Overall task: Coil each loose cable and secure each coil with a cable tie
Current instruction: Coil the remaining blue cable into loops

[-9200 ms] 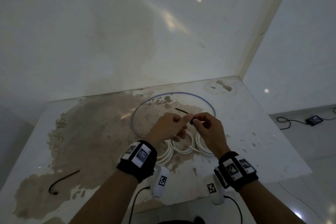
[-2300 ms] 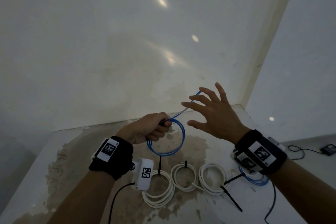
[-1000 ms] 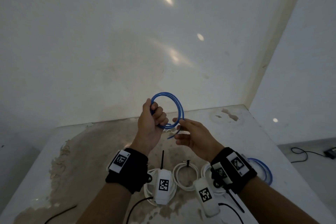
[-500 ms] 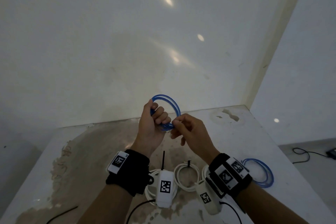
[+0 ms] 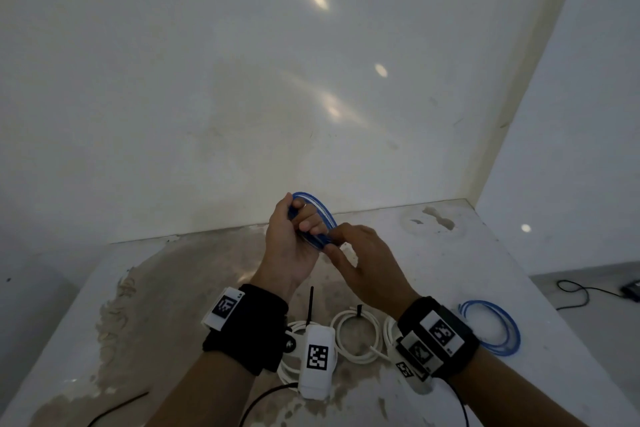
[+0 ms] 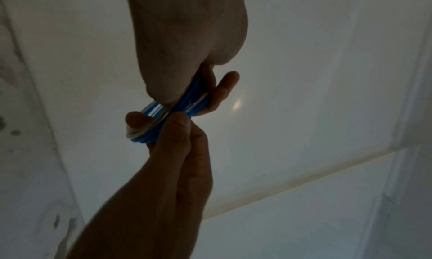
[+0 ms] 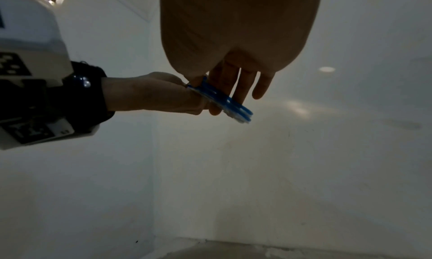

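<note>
1. Nearest us on the counter we count three white coils in a row, partly behind our wrists. Two show an upright black tie; the third coil's tie is hidden.
2. Just right of our right wrist lies one blue coil, flat on the counter; we cannot tell whether it is tied.
3. At the near left edge lies one loose black tie.
4. Above the counter, our left hand grips a second blue coil, fingers curled round its several turns, thumb behind. It stands upright, squeezed into a narrow oval.
5. Our right hand pinches the coil's lower end between thumb and forefinger.
6. The left wrist view shows what the head view hides: pale stripes along the blue strands and the right thumb pressed on them.
7. The right wrist view shows the coil edge-on as parallel bands, with the right hand's other fingers straight behind it.
</note>
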